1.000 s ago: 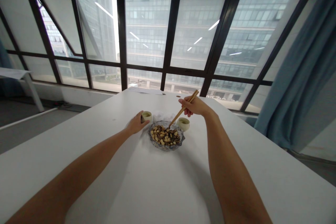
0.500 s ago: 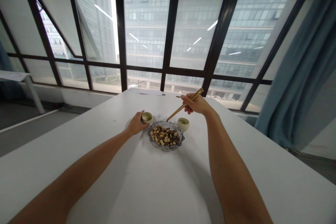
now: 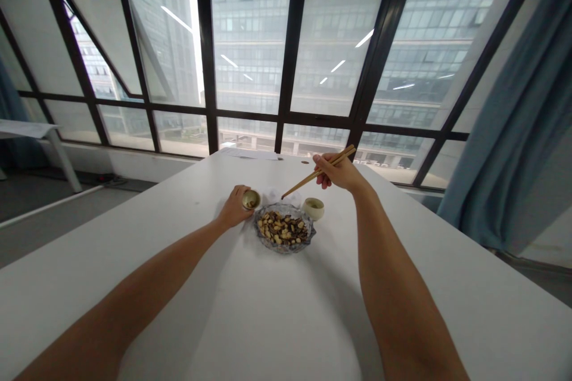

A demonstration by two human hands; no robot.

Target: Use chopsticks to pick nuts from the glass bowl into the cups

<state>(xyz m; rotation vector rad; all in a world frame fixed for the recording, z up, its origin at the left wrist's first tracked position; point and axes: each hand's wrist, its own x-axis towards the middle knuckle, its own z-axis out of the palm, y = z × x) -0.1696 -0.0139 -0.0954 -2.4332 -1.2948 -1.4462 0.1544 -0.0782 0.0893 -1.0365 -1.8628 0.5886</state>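
My left hand (image 3: 235,207) is wrapped around a small pale-green cup (image 3: 251,194), which tilts toward the glass bowl. A few brownish pieces show inside the cup. My right hand (image 3: 329,171) grips a pair of wooden chopsticks (image 3: 306,180), pointing down and left. Their tips hover above the far rim of the bowl; a dark spot at the tips is too small to make out. Between my hands stands a clear, wavy-edged glass bowl (image 3: 286,247), holding a mix of pale and dark dried slices (image 3: 282,227). A second small cup (image 3: 313,209) stands upright at the bowl's right.
Beyond the bowl, a small brown piece (image 3: 305,162) lies on the white table (image 3: 268,321). White sheets (image 3: 248,154) rest at the far edge. Windows stand behind the table, with a blue curtain (image 3: 504,131) on the right and another table (image 3: 27,128) at the left.
The cup in my left hand has tipped further, and brownish pieces now show inside it. The chopstick tips have shifted slightly left and up, away from the bowl's rim.
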